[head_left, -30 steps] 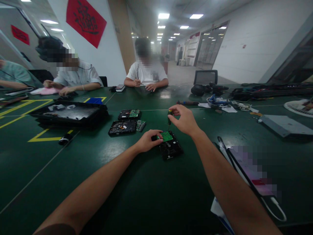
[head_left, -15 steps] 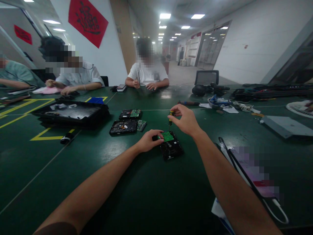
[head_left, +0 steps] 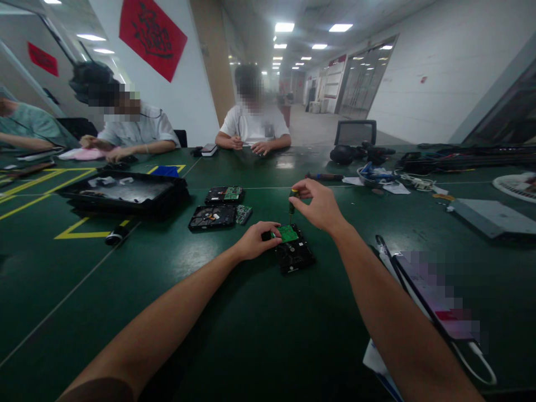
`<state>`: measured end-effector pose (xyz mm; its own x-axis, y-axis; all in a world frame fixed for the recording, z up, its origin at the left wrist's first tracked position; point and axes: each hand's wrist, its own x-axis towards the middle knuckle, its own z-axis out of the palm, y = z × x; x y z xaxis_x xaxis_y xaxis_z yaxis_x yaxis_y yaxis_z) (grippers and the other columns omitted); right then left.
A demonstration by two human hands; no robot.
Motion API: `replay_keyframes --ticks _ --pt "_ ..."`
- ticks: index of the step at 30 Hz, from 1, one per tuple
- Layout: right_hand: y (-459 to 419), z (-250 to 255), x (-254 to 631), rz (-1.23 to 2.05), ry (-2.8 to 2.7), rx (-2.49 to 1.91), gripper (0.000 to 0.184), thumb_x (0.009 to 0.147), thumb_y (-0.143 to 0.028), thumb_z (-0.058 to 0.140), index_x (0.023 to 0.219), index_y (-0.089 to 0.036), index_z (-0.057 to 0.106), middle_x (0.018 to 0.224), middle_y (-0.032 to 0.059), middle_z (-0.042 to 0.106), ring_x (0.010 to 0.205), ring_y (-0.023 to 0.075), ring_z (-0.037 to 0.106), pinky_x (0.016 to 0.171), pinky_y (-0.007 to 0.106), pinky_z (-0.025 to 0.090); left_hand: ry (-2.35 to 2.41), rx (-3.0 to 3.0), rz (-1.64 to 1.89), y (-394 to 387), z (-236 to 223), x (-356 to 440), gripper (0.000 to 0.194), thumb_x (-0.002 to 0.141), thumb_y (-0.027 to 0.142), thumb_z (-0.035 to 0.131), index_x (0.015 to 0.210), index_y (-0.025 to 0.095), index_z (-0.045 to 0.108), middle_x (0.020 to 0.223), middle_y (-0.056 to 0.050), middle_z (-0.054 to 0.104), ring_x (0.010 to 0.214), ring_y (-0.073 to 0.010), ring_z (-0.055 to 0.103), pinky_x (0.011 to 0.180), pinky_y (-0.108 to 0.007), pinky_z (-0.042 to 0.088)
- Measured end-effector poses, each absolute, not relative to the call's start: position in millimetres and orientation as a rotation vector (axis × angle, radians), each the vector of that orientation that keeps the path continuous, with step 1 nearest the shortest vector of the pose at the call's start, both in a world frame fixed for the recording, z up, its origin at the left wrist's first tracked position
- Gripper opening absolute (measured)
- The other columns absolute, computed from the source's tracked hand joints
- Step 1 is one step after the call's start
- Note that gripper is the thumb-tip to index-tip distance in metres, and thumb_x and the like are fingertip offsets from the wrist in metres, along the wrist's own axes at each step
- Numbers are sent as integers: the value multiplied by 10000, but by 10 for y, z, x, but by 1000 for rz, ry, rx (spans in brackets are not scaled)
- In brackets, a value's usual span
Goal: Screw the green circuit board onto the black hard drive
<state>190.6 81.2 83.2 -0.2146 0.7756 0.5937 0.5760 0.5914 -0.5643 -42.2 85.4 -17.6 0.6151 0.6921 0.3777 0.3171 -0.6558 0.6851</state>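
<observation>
A black hard drive (head_left: 295, 257) lies on the green table in front of me, with a green circuit board (head_left: 288, 233) at its far end. My left hand (head_left: 258, 240) grips the drive's left edge, its fingertips at the board. Upright in my right hand (head_left: 315, 202) is a small screwdriver (head_left: 292, 204) with a dark and yellow handle, pinched between thumb and fingers. Its shaft points down at the board's right side; whether the tip sits in a screw is too small to tell.
Left of the drive lie another hard drive (head_left: 212, 217), a loose circuit board (head_left: 243, 214) and a further drive (head_left: 224, 194). A black tray (head_left: 121, 190) stands farther left. On the right are a phone (head_left: 435, 296) and a grey metal box (head_left: 494, 216). Co-workers sit across the table.
The screwdriver's handle appears turned a little in my right hand, with less yellow showing. Both hands stay in nearly the same place, and the drive has not visibly moved.
</observation>
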Motion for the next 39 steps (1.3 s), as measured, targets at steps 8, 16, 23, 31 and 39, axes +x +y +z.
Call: replay_keyframes --ticks 8,16,23,31,39 --pt "813 829 1900 298 -1855 -1117 195 815 -275 699 975 -233 596 997 66 692 916 235 679 842 426 592 807 2273 845 854 -178 -421 144 874 314 698 982 218 698 1223 -85 705 1256 -260 596 1070 -473 431" --pt "807 834 1883 284 -1878 -1089 207 826 -255 669 1025 -221 620 1023 74 701 927 233 688 857 429 589 807 2271 848 854 -184 -424 151 874 324 700 977 214 702 1239 -92 698 1246 -263 600 1060 -456 440" --pt "806 834 1885 289 -1879 -1107 192 830 -272 668 1003 -242 589 1010 57 693 904 229 675 848 430 580 810 2269 856 851 -182 -418 142 874 317 697 976 218 702 1230 -87 703 1248 -265 603 1067 -469 438" --pt "812 821 1883 263 -1854 -1119 222 821 -253 678 1028 -227 602 1010 71 689 899 231 675 840 421 587 800 2261 864 851 -182 -422 133 871 314 700 965 219 699 1225 -85 705 1250 -259 602 1067 -466 439" --pt "811 825 1893 226 -1898 -1112 202 844 -285 667 1026 -236 594 1035 70 668 902 229 660 841 424 576 805 2261 854 841 -164 -424 135 875 311 699 972 216 697 1238 -89 699 1249 -262 600 1059 -462 443"
